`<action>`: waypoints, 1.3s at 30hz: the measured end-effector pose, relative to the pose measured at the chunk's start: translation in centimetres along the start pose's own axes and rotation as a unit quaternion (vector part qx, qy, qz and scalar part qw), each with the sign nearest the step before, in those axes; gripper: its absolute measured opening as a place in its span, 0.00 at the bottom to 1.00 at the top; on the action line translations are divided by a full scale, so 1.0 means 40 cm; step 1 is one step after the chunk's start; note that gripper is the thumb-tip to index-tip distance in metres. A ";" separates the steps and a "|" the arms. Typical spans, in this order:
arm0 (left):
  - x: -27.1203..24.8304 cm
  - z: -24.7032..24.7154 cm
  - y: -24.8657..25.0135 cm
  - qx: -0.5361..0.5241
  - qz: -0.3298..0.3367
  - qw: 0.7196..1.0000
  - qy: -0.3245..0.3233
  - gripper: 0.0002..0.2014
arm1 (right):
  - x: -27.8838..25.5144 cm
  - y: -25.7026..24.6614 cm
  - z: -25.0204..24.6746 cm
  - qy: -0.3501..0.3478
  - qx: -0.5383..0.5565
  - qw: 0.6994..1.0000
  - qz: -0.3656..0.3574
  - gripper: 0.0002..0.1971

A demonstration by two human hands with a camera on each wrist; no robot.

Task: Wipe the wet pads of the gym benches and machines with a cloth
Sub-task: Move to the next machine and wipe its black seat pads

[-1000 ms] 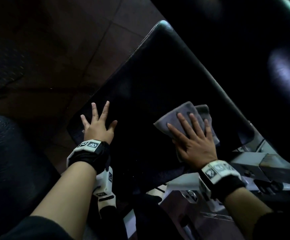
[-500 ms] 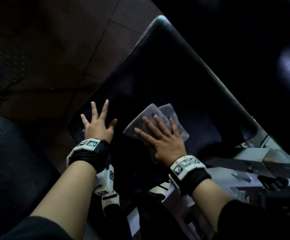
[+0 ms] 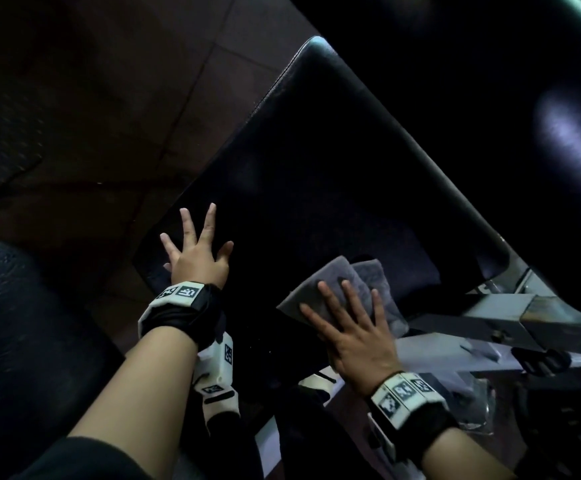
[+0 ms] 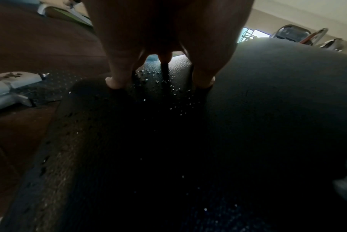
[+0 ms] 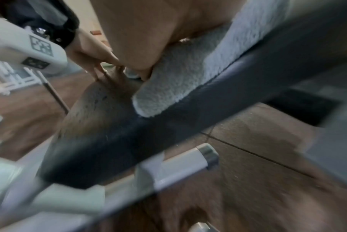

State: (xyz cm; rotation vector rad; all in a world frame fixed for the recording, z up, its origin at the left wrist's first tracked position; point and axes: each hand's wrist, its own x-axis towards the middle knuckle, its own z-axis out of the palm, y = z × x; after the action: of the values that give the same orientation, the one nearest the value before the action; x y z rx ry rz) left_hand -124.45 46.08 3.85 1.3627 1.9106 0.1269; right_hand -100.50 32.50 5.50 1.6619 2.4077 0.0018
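Right hand point(image 3: 358, 337): my grip is flat, fingers straight, pressing one folded grey cloth point(image 3: 344, 289) onto the near right of the pad point(image 3: 317, 168), to drag water off.
Left hand point(image 3: 197, 252): spread wide, holding nothing; I judge it braces me at the near left edge.
Droplets point(image 4: 160, 81): many, likely unwiped.
Pads: three, I think; it's dark.

Head view: from above, facing down along both forearms onto black seat pad point(image 3: 317, 188). Left wrist view: very near pad surface, low, looking forward under left hand point(image 4: 168, 31) across droplets. Right wrist view: at pad's near edge, tilted and blurred, looking past right hand point(image 5: 148, 31) and grey cloth point(image 5: 178, 78). Shared by all three: same pad.
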 end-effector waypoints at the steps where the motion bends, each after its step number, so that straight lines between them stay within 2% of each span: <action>1: -0.001 -0.002 0.007 0.009 -0.006 1.000 -0.004 0.33 | 0.023 -0.012 -0.003 0.001 0.011 1.000 0.007 0.30; 4: -0.012 0.002 0.043 0.037 -0.020 0.999 -0.006 0.33 | 0.102 -0.025 -0.025 -0.003 0.034 0.999 0.032 0.30; 7: -0.046 0.025 0.106 0.059 0.038 0.997 0.031 0.33 | 0.160 -0.012 -0.052 0.004 0.085 0.995 0.055 0.28; 10: -0.115 0.071 0.174 0.051 0.143 0.986 0.074 0.30 | 0.177 0.050 -0.095 0.068 0.192 0.978 0.048 0.26; 12: -0.171 0.112 0.210 0.007 0.180 0.981 0.075 0.32 | 0.173 0.119 -0.125 0.129 0.226 0.961 0.092 0.23; 14: -0.221 0.162 0.230 -0.004 0.193 0.980 0.048 0.33 | 0.170 0.196 -0.141 0.164 0.201 0.952 0.160 0.24; 17: -0.259 0.240 0.231 0.039 0.187 0.982 -0.004 0.37 | 0.180 0.280 -0.166 0.126 0.141 0.950 0.249 0.28; 20: -0.274 0.276 0.215 0.050 0.191 0.980 0.034 0.39 | 0.199 0.313 -0.175 0.016 0.165 0.945 0.282 0.29; 22: -0.295 0.307 0.194 0.047 0.179 0.981 0.054 0.39 | 0.198 0.319 -0.159 -0.011 0.165 0.944 0.285 0.29; 26: -0.387 0.374 0.145 0.049 0.114 0.991 0.047 0.43 | 0.190 0.321 -0.115 -0.002 0.110 0.952 0.286 0.30; 30: -0.446 0.420 0.134 0.008 0.054 0.998 0.044 0.41 | 0.193 0.326 -0.095 -0.002 0.102 0.952 0.288 0.32; 36: -0.331 0.378 0.129 -0.026 0.036 0.991 0.124 0.38 | 0.189 0.324 -0.076 0.038 0.088 0.952 0.292 0.31; 39: -0.257 0.346 0.062 -0.071 -0.033 0.976 0.202 0.39 | 0.187 0.325 -0.072 0.043 0.089 0.952 0.290 0.31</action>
State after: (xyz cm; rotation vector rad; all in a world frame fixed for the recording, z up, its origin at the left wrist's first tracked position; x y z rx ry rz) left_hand -112.49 33.78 0.80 1.2425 2.2276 0.5331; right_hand -91.52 44.46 8.59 2.4373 1.9260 -0.0516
